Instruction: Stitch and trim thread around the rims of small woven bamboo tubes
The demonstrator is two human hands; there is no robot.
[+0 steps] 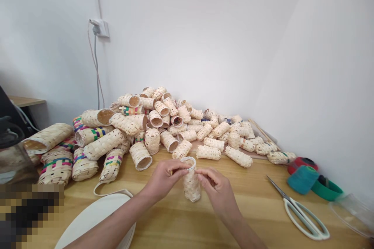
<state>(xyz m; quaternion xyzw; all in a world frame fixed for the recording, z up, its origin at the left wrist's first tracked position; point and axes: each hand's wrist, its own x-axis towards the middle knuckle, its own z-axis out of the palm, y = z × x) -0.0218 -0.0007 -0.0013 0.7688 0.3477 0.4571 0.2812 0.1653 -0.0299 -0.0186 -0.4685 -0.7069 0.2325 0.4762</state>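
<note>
A small pale woven cylinder [191,186] stands roughly upright between my hands, its round open rim at the top. My left hand [166,177] pinches the rim from the left with thumb and forefinger. On the right side, my right hand [215,186] has its thumb and fingertips closed at the cylinder just below the rim. Whether a thin strand lies between the right fingertips is too small to tell. Behind the hands, a large pile of similar woven cylinders [153,140] is heaped against the wall, some with coloured bands.
White-handled scissors [305,218] lie on the wooden table [163,227] at the right. Behind them are a blue thread spool [302,179], a red spool and a green bowl [327,191]. A round white item [96,218] with a strap lies under my left forearm.
</note>
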